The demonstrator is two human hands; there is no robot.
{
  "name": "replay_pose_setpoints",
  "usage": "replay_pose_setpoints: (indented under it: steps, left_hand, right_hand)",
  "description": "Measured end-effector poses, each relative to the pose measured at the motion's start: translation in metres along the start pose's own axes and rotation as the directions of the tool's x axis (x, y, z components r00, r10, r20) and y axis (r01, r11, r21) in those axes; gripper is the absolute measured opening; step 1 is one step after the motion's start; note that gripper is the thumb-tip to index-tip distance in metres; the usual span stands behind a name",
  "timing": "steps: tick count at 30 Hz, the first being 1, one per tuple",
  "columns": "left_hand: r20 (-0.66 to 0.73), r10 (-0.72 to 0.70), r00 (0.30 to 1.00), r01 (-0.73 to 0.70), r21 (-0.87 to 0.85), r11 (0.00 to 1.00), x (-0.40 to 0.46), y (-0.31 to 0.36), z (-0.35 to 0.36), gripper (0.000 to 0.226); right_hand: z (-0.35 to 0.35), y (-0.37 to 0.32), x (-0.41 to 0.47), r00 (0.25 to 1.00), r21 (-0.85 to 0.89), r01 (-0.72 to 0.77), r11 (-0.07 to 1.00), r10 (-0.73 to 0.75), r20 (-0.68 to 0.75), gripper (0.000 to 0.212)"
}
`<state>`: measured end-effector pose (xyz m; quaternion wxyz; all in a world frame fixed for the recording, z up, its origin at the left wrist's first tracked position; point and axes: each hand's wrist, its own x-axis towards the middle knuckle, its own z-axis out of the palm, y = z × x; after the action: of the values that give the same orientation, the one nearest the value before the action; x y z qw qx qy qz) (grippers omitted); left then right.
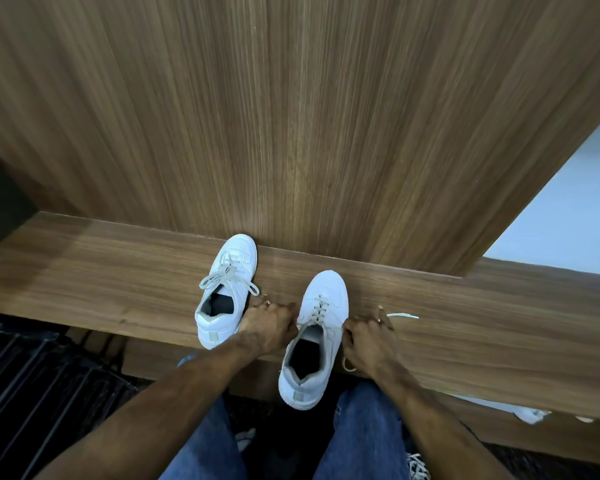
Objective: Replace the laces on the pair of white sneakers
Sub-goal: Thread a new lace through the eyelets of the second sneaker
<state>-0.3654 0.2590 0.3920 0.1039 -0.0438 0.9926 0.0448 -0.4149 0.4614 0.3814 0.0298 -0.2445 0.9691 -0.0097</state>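
Both hands, left hand and right hand, pinch lace ends beside the right sneaker at lower centre, seemingly unthreading it. The left sneaker stays tied; relacing remains.

two white sneakers stand toes-out on a wooden ledge, the far sneaker with its bow tied, the near sneaker flanked by left hand and right hand, each pinching a lace end

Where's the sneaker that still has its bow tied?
In the head view, the tied sneaker sits left of centre on the wooden ledge, toe against the panel, just left of the left hand.
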Motion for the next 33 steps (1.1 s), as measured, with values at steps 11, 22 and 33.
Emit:
replay_pose_setpoints:
  steps: [11, 22, 33]
  left_hand:
    - [0.382, -0.022, 0.924, 0.309, -0.710, 0.632, 0.021, -0.030, -0.048, 0.024]
    - [0.277, 0.097, 0.956, 0.255, -0.947, 0.195, 0.020, 0.051, -0.145, 0.033]
    - [-0.010, 0.200, 0.980, -0.093, -0.906, 0.412, 0.015, 0.058, -0.188, 0.045]
  right_hand:
    - [-0.052, 0.016, 0.020, 0.952, 0.910, -0.297, 0.289, 0.169, 0.256, 0.018]
    - [-0.160, -0.012, 0.049, 0.987, 0.988, 0.151, 0.046, 0.052, -0.153, 0.016]
    - [-0.097, 0.000, 0.066, 0.726, 0.728, -0.596, 0.339, -0.160, 0.669, 0.035]
